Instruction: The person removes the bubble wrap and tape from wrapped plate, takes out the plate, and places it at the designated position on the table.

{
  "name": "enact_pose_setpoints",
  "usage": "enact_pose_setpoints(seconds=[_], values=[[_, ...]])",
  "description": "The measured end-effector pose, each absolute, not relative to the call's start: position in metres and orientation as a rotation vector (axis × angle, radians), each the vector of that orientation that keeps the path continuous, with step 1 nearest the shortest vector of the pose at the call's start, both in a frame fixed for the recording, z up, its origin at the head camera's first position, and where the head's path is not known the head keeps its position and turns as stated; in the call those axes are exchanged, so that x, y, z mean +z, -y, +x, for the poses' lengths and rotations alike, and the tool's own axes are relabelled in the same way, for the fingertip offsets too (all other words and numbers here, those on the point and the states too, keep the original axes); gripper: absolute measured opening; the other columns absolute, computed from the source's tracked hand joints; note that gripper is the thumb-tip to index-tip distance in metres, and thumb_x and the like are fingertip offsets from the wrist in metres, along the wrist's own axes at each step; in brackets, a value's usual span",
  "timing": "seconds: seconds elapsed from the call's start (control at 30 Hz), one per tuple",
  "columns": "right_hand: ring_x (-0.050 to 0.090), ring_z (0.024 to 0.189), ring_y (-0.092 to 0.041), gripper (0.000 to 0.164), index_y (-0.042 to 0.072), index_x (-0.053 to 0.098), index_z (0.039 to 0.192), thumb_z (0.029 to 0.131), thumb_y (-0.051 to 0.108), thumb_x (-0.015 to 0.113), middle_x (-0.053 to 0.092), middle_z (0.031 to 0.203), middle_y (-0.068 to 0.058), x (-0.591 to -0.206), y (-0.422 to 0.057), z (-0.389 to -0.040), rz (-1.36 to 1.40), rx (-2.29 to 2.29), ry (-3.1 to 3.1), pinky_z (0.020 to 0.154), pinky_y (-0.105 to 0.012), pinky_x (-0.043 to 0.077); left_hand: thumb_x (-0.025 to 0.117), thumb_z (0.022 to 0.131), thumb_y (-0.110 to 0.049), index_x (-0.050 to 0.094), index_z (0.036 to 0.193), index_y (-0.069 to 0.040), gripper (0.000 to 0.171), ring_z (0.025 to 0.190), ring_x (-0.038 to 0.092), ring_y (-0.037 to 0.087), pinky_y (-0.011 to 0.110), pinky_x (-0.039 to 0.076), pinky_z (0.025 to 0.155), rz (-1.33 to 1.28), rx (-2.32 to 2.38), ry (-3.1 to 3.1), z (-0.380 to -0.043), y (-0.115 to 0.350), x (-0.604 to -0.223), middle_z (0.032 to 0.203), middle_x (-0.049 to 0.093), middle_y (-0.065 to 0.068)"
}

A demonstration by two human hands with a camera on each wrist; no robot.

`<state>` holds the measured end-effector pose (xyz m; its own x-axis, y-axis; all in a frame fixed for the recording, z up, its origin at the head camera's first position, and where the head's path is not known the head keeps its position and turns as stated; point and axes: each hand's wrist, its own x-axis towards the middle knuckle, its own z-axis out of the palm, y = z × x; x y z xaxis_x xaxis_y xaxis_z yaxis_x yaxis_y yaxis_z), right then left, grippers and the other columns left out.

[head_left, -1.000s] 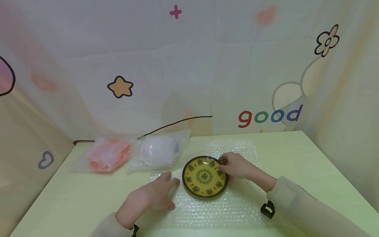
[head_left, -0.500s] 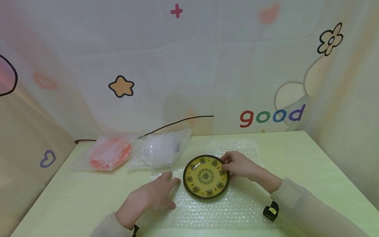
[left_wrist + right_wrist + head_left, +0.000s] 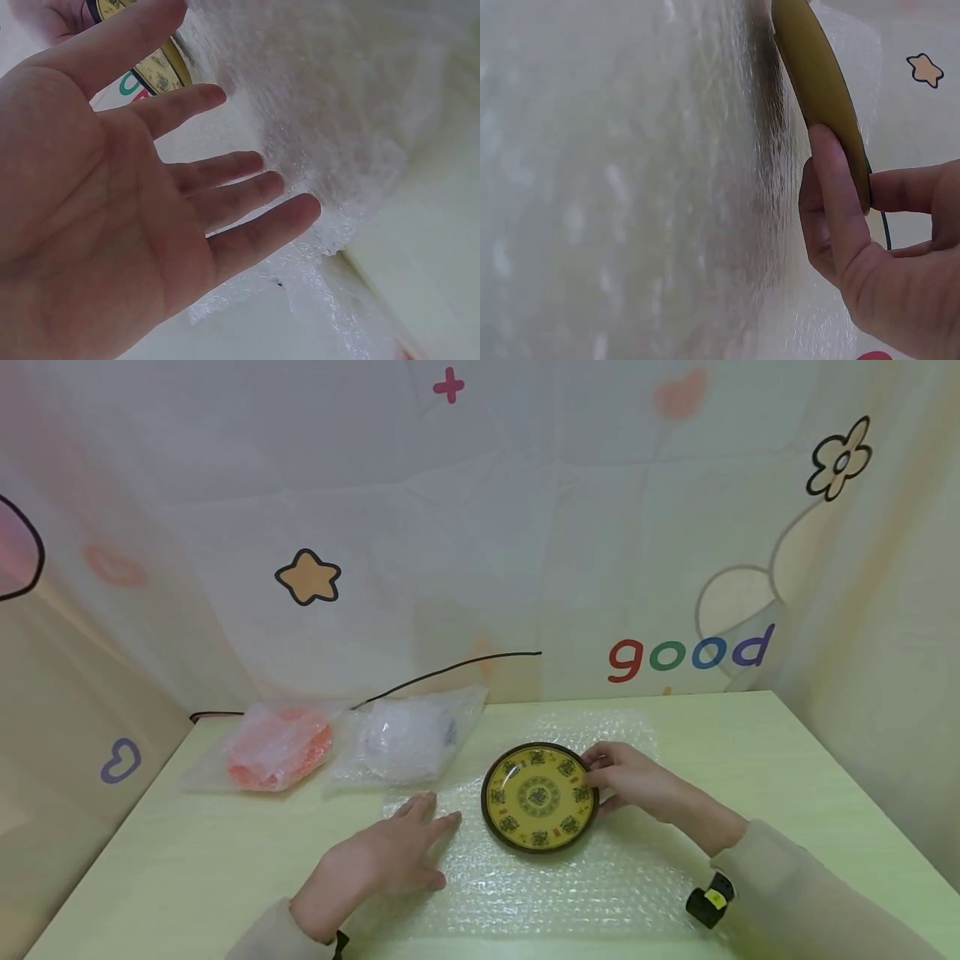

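Note:
A round yellow plate (image 3: 538,797) with a dark rim and dark printed emblems is over the bubble wrap (image 3: 540,902) in the head view. My right hand (image 3: 637,782) pinches its right edge. In the right wrist view, the plate (image 3: 817,82) shows its plain olive underside, with fingers beneath and the thumb on the other face. To the left of the plate, my left hand (image 3: 386,860) is spread low over the wrap's left edge and holds nothing. Its straight, parted fingers show in the left wrist view, palm (image 3: 97,210) facing the camera.
Two clear bags lie at the back left of the table (image 3: 225,868): one with an orange-pink item (image 3: 281,747), one with a white item (image 3: 405,739). A printed curtain (image 3: 480,527) hangs behind the table and along both sides.
My right hand has moved the plate a little to the right and slightly back, away from the left hand. The left hand stays nearly still.

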<state>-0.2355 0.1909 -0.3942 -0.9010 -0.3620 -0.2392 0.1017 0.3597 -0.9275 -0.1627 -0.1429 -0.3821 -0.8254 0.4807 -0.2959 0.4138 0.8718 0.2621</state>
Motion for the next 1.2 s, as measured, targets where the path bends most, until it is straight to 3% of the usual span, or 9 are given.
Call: enact_pose_setpoints(seconds=[0.2,0.4,0.7,1.2], values=[[0.062,0.099,-0.028,0.037,-0.016,0.041,0.132,0.102,0.003,0.052,0.052,0.121,-0.027,-0.395,-0.205,-0.235,-0.232,-1.635,-2.177,0.076,-0.039,0.061,0.076,0.093,-0.036,0.045,0.155,-0.008,0.075,0.152,0.023,0.037,0.053,0.028,0.118,0.779,0.169,-2.699,-0.163,0.145,-0.382,0.166,0.025,0.020],[0.061,0.100,-0.025,0.038,-0.015,0.037,0.133,0.103,0.004,0.050,0.048,0.124,-0.026,-0.395,-0.222,-0.235,-0.200,-1.686,-2.157,0.078,-0.035,0.061,0.068,0.099,-0.036,0.044,0.156,-0.008,0.067,0.153,0.022,0.037,0.053,0.027,0.120,0.767,0.267,-2.660,-0.164,0.147,-0.382,0.166,0.025,0.019],[0.060,0.099,-0.023,0.044,-0.016,0.027,0.139,0.105,0.005,0.046,0.041,0.128,-0.026,-0.396,-0.248,-0.235,-0.172,-1.758,-2.154,0.081,-0.033,0.060,0.075,0.095,-0.029,0.045,0.153,-0.005,0.069,0.151,0.024,0.040,0.054,0.030,0.118,0.787,0.310,-2.671,-0.165,0.147,-0.384,0.164,0.027,0.023],[0.061,0.099,-0.017,0.043,-0.018,0.019,0.138,0.108,0.004,0.040,0.034,0.133,-0.031,-0.400,-0.281,-0.235,-0.106,-1.839,-2.152,0.086,-0.036,0.059,0.075,0.096,-0.030,0.044,0.154,-0.004,0.071,0.151,0.024,0.041,0.053,0.030,0.118,0.795,0.310,-2.678,-0.164,0.149,-0.388,0.164,0.027,0.024]])
